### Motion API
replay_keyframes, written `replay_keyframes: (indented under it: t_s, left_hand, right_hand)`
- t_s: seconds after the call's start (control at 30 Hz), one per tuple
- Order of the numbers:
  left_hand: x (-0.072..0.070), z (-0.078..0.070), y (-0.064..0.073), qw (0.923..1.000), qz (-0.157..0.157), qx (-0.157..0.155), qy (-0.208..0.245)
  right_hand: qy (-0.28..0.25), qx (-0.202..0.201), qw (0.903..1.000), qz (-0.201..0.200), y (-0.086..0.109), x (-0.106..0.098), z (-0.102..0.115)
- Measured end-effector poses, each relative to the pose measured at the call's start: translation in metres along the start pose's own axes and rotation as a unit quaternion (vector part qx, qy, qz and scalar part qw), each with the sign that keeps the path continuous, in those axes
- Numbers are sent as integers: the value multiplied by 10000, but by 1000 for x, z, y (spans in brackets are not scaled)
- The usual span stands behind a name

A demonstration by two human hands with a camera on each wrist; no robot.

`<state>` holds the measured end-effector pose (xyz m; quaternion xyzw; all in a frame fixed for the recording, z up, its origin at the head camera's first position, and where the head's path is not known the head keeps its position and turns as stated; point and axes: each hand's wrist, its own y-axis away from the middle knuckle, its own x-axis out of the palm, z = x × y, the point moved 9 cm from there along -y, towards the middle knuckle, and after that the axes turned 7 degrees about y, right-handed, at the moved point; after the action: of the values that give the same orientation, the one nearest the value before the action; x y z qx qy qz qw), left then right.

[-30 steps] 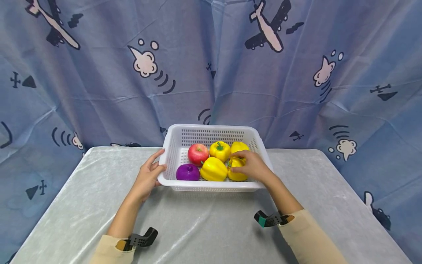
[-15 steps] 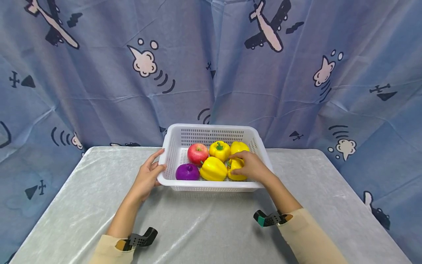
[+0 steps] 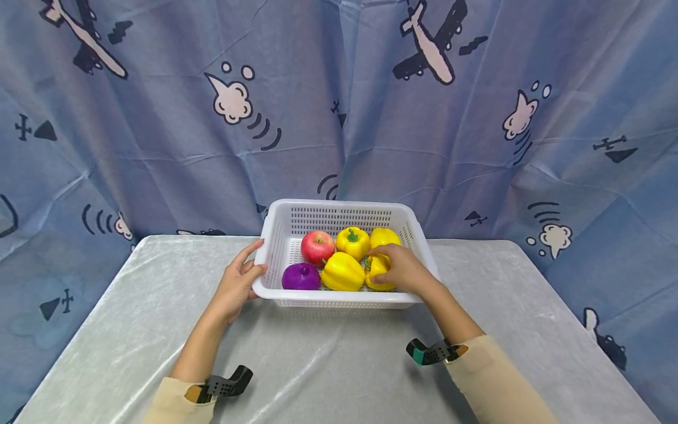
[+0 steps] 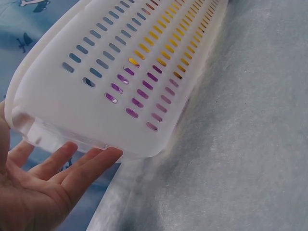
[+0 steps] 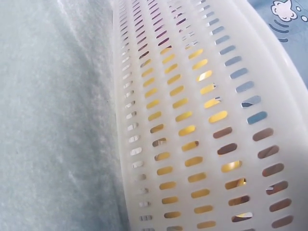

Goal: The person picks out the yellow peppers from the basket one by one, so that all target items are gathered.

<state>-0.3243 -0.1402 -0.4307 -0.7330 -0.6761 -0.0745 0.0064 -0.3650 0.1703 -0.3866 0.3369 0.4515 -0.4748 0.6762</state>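
Observation:
A white slotted plastic basket (image 3: pixel 344 296) stands on the table. My left hand (image 3: pixel 235 287) holds its left end, the thumb at the rim and the fingers under it, as the left wrist view shows with the basket wall (image 4: pixel 67 108). Inside the basket, my right hand (image 3: pixel 406 268) grips the near-right yellow bell pepper (image 3: pixel 376 271), partly covering it. Beside that lies another yellow bell pepper (image 3: pixel 343 272). Two more stand behind, a middle yellow pepper (image 3: pixel 354 242) and a right-hand yellow pepper (image 3: pixel 385 236). In the right wrist view the slotted wall (image 5: pixel 284 62) hides the right hand's fingers.
A red apple (image 3: pixel 317 247) and a round purple onion-like piece (image 3: pixel 301 277) sit in the basket's left half. A pale grey cloth (image 3: pixel 318 365) covers the table. Behind it hangs a blue curtain (image 3: pixel 339 118) with printed airplanes.
Barely anything differs: the right hand and wrist have shifted very slightly left, the hand staying on the near-right yellow pepper. The left hand keeps its place at the basket's end.

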Motion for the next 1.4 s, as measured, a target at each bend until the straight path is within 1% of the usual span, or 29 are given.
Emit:
replay_keyframes:
  t_s: [0.43, 0.67, 0.83, 1.13, 1.3, 1.4]
  left_hand:
    - [1, 0, 0, 10000, 19, -9, 16]
    - [0, -2, 1, 10000, 13, 7, 8]
    - [0, -1, 0, 10000, 29, 3, 29]
    - [0, 1, -1, 10000, 13, 3, 34]
    - [-1, 1, -2, 10000, 0, 2, 68]
    - [-1, 2, -2, 9999, 18, -14, 101]
  right_hand:
    - [116, -69, 9999, 26, -2, 2, 2]
    - [132, 25, 9996, -233, -1, -5, 2]
    - [59, 44, 9992, -384, 1, -9, 0]
    - [-225, 66, 9974, -675, 4, -15, -2]
    - [-331, 98, 9972, -661, 3, -15, -5]
    - [-475, 202, 9968, -613, 3, -15, -8]
